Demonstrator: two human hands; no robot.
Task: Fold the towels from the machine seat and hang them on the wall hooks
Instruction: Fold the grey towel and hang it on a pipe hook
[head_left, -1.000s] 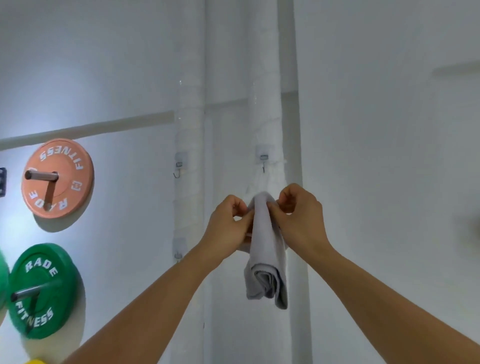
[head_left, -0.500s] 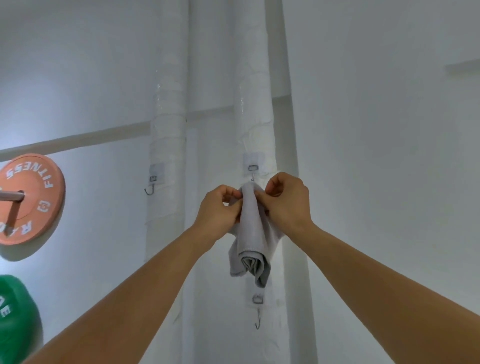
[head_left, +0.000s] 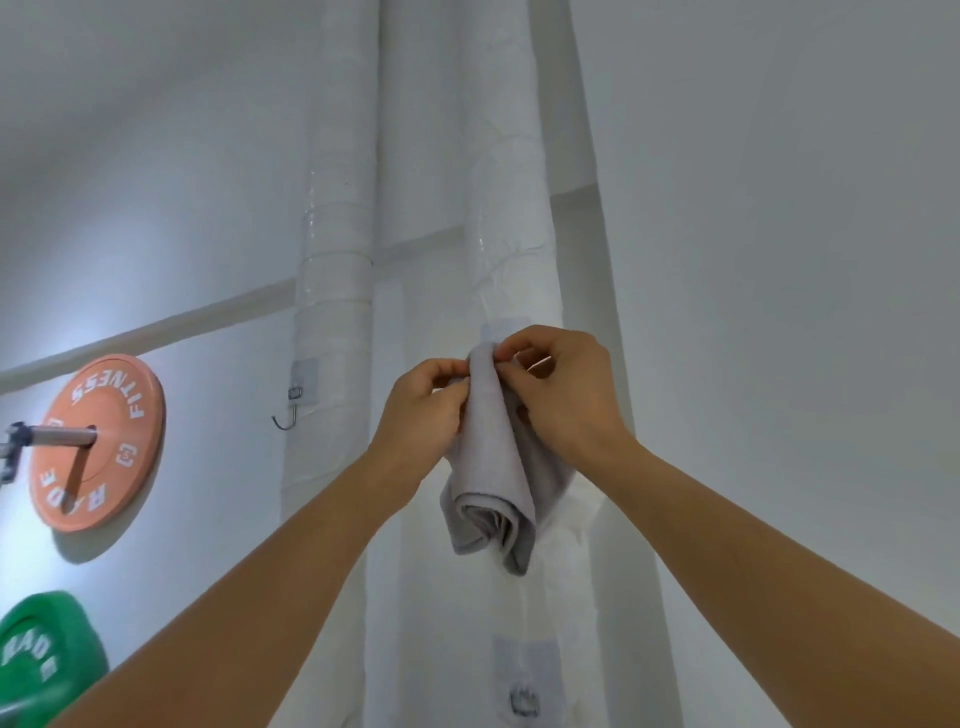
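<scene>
Since 1 second ago, the grey towel (head_left: 491, 457) was raised to the hook plate (head_left: 493, 332) on the pipe. Its top is pinched by the left hand (head_left: 421, 410) and right hand (head_left: 563, 395). Folding is done; hooking is judged unfinished.

Both hands are raised against the right wrapped pipe (head_left: 511, 208). The left hand (head_left: 423, 410) and right hand (head_left: 563, 395) pinch the top of a folded grey towel (head_left: 493, 467), which hangs down this pipe. Left of it, a bare hook (head_left: 291, 410) sits on a second pipe (head_left: 335, 312), with orange (head_left: 98, 441) and green (head_left: 41, 654) weight plates farther left.
</scene>
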